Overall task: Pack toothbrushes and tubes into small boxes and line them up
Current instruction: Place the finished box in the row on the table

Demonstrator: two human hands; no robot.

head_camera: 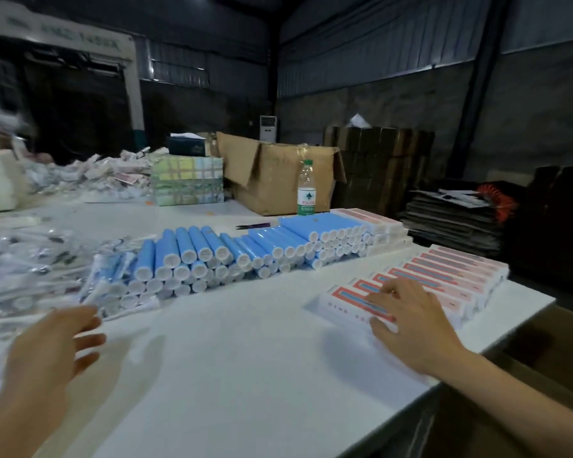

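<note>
A packer's right hand lies with its fingers spread and nearly straight on the nearest small box, at the near end of a row of pink-and-white boxes that runs from about 4 o'clock toward 2 o'clock along the white worktop. The hand presses or nudges the box and does not grip it. The left hand, blurred and empty with fingers apart, hangs over the worktop at 8 o'clock and points toward the wrapped toothbrushes heaped at 9 o'clock. Blue tubes with white caps are stacked in a long bank across the middle, from 10 o'clock to 1 o'clock, and more boxes sit behind their far end.

The step in hand appears to be lining up: a filled box being squared against its neighbours. The next move likely calls for the left hand to pick one toothbrush from the loose heap and one tube from the bank, and for a fresh box to be found. A water bottle and an open carton stand at 12 o'clock.
</note>
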